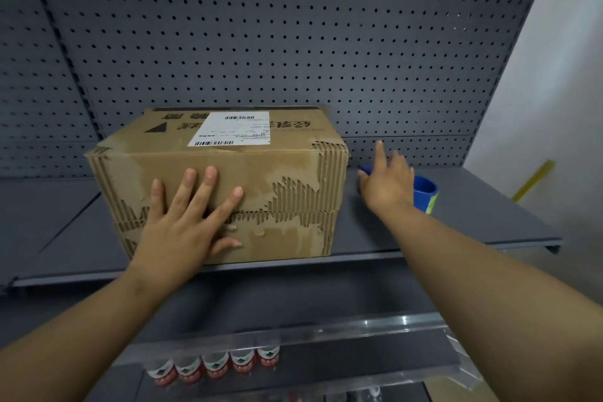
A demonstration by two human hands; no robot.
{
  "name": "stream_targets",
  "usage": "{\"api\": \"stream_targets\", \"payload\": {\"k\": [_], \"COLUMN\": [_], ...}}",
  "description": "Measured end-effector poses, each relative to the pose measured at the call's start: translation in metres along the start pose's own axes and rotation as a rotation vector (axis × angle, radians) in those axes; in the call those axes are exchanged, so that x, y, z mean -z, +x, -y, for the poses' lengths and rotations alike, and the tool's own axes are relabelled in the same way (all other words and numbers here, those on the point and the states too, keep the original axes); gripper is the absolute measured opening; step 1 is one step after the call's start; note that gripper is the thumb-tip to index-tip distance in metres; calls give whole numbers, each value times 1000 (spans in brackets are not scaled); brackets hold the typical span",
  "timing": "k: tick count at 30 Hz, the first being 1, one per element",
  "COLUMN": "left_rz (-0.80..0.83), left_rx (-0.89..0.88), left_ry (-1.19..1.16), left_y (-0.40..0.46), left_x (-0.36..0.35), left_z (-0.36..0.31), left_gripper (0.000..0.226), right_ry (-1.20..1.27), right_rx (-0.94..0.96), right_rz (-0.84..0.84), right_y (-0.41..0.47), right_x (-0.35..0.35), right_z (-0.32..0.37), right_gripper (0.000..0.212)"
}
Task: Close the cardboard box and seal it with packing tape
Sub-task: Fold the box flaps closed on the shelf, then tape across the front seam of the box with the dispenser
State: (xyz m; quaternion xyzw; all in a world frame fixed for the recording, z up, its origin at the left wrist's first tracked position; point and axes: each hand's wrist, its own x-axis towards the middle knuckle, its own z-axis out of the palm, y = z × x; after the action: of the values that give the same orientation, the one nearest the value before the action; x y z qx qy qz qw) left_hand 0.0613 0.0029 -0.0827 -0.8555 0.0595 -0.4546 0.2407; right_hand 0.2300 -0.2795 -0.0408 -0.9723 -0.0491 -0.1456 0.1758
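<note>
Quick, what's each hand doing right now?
Left hand: open, flat on the box.
Right hand: open, over the blue tape holder, not gripping it.

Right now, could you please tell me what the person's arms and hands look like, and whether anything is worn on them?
Both forearms are bare, with no sleeves in view. The left hand and right hand wear no gloves, rings, watch or bracelet that I can see. The nails look short and unpainted.
</note>
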Motion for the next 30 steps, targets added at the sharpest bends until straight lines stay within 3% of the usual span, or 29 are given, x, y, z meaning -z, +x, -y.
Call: {"api": "stream_targets", "payload": {"k": [6,11,18,30], "left_rz": [-22,-43,109,309], "left_rx": [-18,62,293,256], "left_ry": [52,36,-31,-172], "left_y": [-2,-8,-9,-19], "left_x": [-4,-4,2,22], "left_z": [2,-6,-18,-2], "left_gripper": [76,72,68,53], "right_ry": [-314,-420,-251,108], "right_rx": [-166,-63,16,-16], "right_rz": [271,189,64,-174], "right_y": [16,16,12,-35], "right_x": [-17,-18,-17,53], "right_z": [-21,-29,-41,-3], "right_gripper": [66,67,57,55]}}
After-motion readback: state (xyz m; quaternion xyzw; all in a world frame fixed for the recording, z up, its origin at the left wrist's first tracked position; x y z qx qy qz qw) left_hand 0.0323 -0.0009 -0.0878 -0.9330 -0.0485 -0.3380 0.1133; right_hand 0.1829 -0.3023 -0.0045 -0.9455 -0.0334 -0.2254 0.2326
